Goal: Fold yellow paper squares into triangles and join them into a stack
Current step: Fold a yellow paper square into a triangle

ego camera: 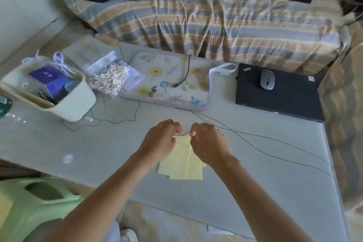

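Left hand (161, 139) and right hand (206, 141) pinch the far edge of yellow paper (182, 165) near the laptop (279, 94), folding apparently barely begun.

Paper squares (181, 165): pale yellow. Table (255, 163): pale grey-green. Pouch (167, 80): off-white, printed with yellow and blue flowers and green leaves. Laptop (282, 92): black. Mouse (267, 79): silver-grey. Bin (74, 102): cream, with a purple-blue box (49, 78) inside. Bedsheet (206, 23): orange, grey-blue and white plaid stripes. Cable (275, 143): black.
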Tool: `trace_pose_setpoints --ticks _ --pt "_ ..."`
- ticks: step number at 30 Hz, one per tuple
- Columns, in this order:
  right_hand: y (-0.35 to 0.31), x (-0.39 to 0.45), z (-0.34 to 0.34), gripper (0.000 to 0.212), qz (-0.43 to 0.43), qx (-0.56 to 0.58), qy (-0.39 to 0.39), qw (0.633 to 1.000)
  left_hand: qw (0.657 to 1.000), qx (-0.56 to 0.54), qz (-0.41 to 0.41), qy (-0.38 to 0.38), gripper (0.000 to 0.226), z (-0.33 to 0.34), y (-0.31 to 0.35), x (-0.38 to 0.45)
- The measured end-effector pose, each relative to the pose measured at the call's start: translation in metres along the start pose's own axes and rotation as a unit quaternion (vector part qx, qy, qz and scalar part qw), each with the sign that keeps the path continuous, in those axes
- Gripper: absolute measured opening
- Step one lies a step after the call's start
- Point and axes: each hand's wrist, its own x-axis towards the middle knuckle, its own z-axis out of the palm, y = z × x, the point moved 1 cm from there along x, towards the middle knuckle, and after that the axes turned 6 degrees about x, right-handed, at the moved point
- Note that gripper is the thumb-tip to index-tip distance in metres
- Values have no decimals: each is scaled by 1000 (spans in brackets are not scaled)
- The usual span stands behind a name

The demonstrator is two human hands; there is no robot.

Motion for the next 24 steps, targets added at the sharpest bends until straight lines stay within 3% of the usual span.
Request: trace_pose_setpoints --ticks 5,9,12,15,21,24 --pt "23 18 52 23 -19 -16 -7 1000 998 25 17 -46 35 54 -21 10" --pt "34 21 72 24 -40 -23 -10 999 991 79 51 -93 71 66 -30 8" --pt "36 18 84 44 -49 -25 -18 998 987 107 71 -101 84 72 -33 10" --pt "37 19 91 55 -57 -25 -13 998 981 145 83 -101 88 77 -34 15" --pt "39 22 94 41 -70 19 -32 997 981 143 88 -101 79 76 -34 16" --pt "37 20 96 45 -67 17 -27 997 980 148 89 -97 79 74 -32 11"
